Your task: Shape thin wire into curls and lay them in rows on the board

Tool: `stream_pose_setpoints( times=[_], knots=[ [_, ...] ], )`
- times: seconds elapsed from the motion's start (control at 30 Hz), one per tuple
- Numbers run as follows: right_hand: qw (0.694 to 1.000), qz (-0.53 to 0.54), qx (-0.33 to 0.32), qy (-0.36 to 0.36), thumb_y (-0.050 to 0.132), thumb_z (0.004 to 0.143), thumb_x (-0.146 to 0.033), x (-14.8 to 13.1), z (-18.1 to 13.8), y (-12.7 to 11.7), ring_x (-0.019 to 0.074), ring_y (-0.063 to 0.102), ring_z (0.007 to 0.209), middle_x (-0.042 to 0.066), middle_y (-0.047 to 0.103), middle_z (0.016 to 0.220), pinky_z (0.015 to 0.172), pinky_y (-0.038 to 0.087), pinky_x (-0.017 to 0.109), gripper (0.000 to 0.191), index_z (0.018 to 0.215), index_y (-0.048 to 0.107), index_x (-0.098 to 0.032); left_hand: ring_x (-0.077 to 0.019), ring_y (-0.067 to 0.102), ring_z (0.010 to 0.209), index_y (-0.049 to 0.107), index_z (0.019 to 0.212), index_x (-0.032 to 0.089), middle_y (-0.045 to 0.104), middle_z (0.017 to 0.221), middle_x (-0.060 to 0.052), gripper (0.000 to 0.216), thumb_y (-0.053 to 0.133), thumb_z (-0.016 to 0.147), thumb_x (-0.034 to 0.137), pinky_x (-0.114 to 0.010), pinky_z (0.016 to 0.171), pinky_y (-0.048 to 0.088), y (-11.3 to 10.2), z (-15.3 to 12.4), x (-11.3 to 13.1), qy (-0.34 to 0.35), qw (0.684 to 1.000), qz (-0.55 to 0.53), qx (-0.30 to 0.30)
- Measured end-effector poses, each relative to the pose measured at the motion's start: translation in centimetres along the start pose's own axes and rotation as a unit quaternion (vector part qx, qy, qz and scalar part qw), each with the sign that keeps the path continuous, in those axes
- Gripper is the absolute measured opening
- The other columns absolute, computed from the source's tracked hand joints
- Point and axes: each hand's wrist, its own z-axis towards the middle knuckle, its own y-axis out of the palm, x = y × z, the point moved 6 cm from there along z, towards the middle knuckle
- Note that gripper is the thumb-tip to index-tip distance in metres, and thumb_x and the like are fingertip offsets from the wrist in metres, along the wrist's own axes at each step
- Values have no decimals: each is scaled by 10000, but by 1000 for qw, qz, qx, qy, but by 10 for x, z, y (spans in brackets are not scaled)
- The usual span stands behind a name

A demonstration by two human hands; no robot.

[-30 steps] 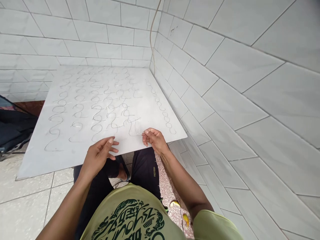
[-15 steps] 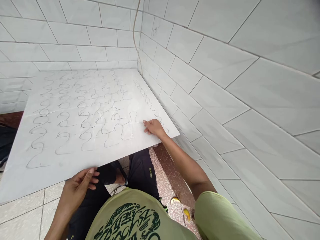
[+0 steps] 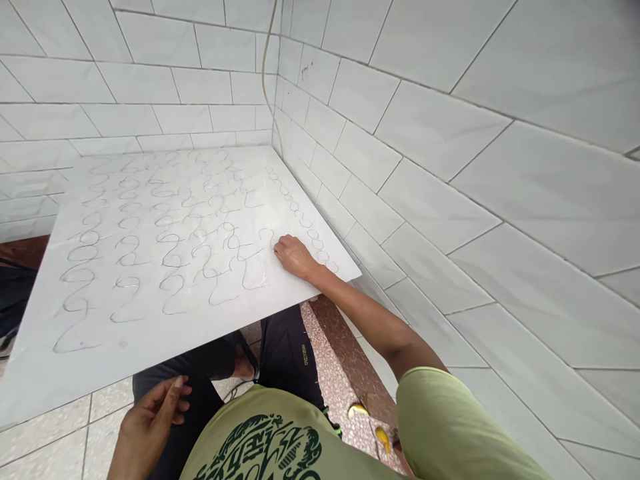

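Note:
A large white sheet (image 3: 165,340) lies tilted before me, its front edge above my lap. Rows of thin, dark, looping squiggles (image 3: 173,267) cover it, though I cannot tell if they are drawn or laid on. My right hand (image 3: 295,257) rests on the sheet at the right, its bunched fingertips next to the end of a squiggle. Nothing shows in that hand. Below the sheet's front edge, my left hand (image 3: 153,423) hangs in the air with its fingers apart, touching nothing.
White tiled walls (image 3: 400,167) meet in a corner behind the sheet, and a thin cable (image 3: 265,73) hangs there. Below are my dark trousers (image 3: 287,347), a speckled terrazzo strip (image 3: 325,367), and small yellow objects (image 3: 383,440). A dark bag (image 3: 15,300) sits at far left.
My right hand has slid a little left along the sheet. My left hand has dropped from the sheet's front edge toward my lap. The sheet now sits lower and further left in view.

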Motion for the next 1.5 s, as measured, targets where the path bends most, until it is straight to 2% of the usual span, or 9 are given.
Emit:
stream_pose_setpoints(
  times=[0.17,0.33,0.47,0.73,0.9,1.03,1.2,1.37,1.5],
  knots=[
    [997,59,50,13,518,974,-102,13,23,8,246,554,958,106,649,970,888,454,376,188,874,662,-170,-258,712,668,764,986,145,790,869,-109,845,698,561,873,-361,567,620,9,0,-23,-31,999,3,-11],
    [985,110,113,66,429,972,-98,30,49,15,210,582,908,78,637,955,794,488,328,239,899,635,-195,-267,716,667,754,993,149,795,866,-116,858,701,540,876,-374,575,622,13,6,-46,-46,999,7,-23],
    [979,127,138,74,417,975,-99,35,73,22,204,582,926,76,636,958,811,491,320,235,896,614,-198,-284,737,674,748,983,165,800,853,-109,814,687,552,853,-385,614,638,12,9,-62,-74,997,24,-15],
    [992,97,83,15,479,935,-34,42,128,32,219,530,940,72,636,921,824,452,332,255,774,590,-197,-310,763,729,742,977,195,801,846,-90,656,666,614,736,-392,622,649,13,11,-78,-78,996,39,-18],
    [997,63,44,0,477,962,-44,48,144,31,226,507,929,78,627,920,807,429,341,271,774,607,-189,-313,776,767,738,1000,188,805,875,-96,653,653,626,716,-383,654,660,12,9,-83,-88,995,44,-15],
    [999,42,19,-9,507,980,-88,47,144,27,243,529,956,94,648,949,830,432,359,235,822,649,-188,-310,773,744,742,991,197,807,862,-90,644,665,630,723,-383,656,660,11,7,-78,-78,996,46,-16],
    [999,31,26,-1,528,1012,-191,53,127,10,272,552,1089,127,673,1096,953,437,397,161,1029,687,-175,-311,770,742,748,981,208,805,855,-82,633,680,636,733,-384,634,652,10,6,-78,-66,997,37,-16],
    [995,22,78,62,427,1013,-153,95,95,-30,287,563,1116,156,672,1126,966,445,399,268,1085,685,-145,-286,755,678,749,986,200,808,859,-77,671,674,639,769,-377,635,639,5,8,-87,-62,997,44,-5],
    [987,14,104,122,386,1008,-152,136,68,-60,290,594,1055,162,681,1088,925,462,404,310,1102,680,-121,-258,717,599,739,955,181,793,817,-77,716,674,621,811,-377,594,615,2,10,-82,-62,998,24,6]
  ],
)
